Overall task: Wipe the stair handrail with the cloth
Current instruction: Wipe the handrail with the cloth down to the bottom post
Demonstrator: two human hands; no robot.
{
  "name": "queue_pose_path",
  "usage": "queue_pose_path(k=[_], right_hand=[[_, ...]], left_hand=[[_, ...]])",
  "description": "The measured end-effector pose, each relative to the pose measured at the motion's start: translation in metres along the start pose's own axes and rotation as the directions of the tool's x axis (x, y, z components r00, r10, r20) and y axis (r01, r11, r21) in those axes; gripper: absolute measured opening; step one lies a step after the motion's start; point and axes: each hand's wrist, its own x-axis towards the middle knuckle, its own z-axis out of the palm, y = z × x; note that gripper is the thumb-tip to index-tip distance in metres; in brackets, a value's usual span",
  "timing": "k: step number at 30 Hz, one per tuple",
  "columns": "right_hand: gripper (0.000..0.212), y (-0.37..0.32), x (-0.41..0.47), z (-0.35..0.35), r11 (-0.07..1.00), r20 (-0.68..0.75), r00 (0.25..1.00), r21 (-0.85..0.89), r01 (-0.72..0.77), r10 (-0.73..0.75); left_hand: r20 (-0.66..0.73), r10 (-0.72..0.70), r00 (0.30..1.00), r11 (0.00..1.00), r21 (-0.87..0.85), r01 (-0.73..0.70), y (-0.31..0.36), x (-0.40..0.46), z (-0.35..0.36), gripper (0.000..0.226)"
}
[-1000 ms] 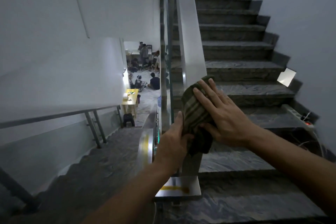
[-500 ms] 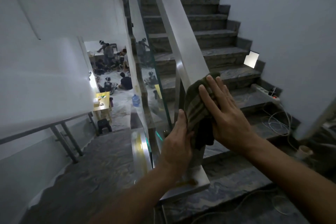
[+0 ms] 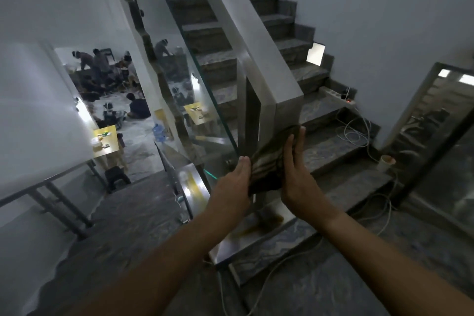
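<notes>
A wide steel handrail (image 3: pixel 246 25) slopes up the stairs and ends in a square metal post (image 3: pixel 266 120) in front of me. A dark striped cloth (image 3: pixel 266 164) is wrapped around the lower part of that post. My left hand (image 3: pixel 234 182) presses the cloth from the left side with fingers straight. My right hand (image 3: pixel 298 174) presses it flat from the right, fingers pointing up. Both hands clamp the cloth against the post, below the handrail's end. The post's base plate (image 3: pixel 256 236) shows under my wrists.
A glass balustrade panel (image 3: pixel 189 90) runs left of the post. Dark stone steps (image 3: pixel 331 151) rise to the right, with a power strip (image 3: pixel 338 97), loose white cables (image 3: pixel 359 133) and a paper cup (image 3: pixel 386 161). A metal-framed door (image 3: pixel 436 136) stands right. People sit on the floor below (image 3: pixel 115 90).
Both hands slid the cloth down from the handrail's lower end onto the vertical post. The camera has pulled back and turned right, bringing the door into view.
</notes>
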Motion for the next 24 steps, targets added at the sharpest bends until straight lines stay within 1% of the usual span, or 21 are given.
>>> queue_pose_path(k=[2,3,6,8,11,14,16,21,22,24], right_hand=[[0.086,-0.006,-0.006,0.007,0.998,0.005,0.999,0.021,-0.052,0.052],[0.087,-0.009,-0.009,0.01,0.997,0.009,0.997,0.015,-0.081,0.081],[0.109,-0.018,-0.016,0.021,0.978,0.057,0.976,-0.035,-0.207,0.209],[0.109,-0.025,-0.022,0.028,0.951,0.127,0.942,-0.048,-0.305,0.309],[0.101,-0.034,-0.029,0.036,0.897,0.237,0.865,-0.124,-0.424,0.442],[0.097,-0.034,-0.032,0.036,0.82,0.369,0.733,-0.265,-0.507,0.572],[0.091,-0.031,-0.033,0.033,0.78,0.429,0.652,-0.339,-0.525,0.625],[0.08,-0.015,-0.041,0.034,0.737,0.499,0.542,-0.446,-0.508,0.676],[0.079,-0.012,-0.045,0.036,0.734,0.508,0.53,-0.462,-0.498,0.679],[0.083,-0.009,-0.051,0.039,0.739,0.498,0.547,-0.487,-0.466,0.673]], left_hand=[[0.097,0.01,0.995,0.999,0.05,-0.015,-0.001,-0.002,0.002,0.072],[0.137,0.012,0.991,0.996,0.082,-0.023,-0.001,-0.002,0.003,0.072],[0.225,0.01,0.974,0.987,0.151,-0.045,-0.001,-0.005,0.007,0.072],[0.266,-0.006,0.964,0.979,0.197,-0.048,-0.001,-0.009,0.009,0.063],[0.318,-0.025,0.948,0.968,0.244,-0.056,0.0,-0.016,0.007,0.042],[0.375,-0.018,0.927,0.955,0.282,-0.096,0.006,-0.022,0.011,0.033],[0.386,-0.011,0.922,0.954,0.28,-0.106,0.011,-0.025,0.019,0.03],[0.408,-0.058,0.911,0.967,0.251,-0.05,0.017,-0.035,0.054,0.03],[0.406,-0.071,0.911,0.962,0.268,-0.044,0.017,-0.037,0.058,0.031],[0.418,-0.127,0.899,0.954,0.3,-0.005,0.014,-0.04,0.064,0.036]])
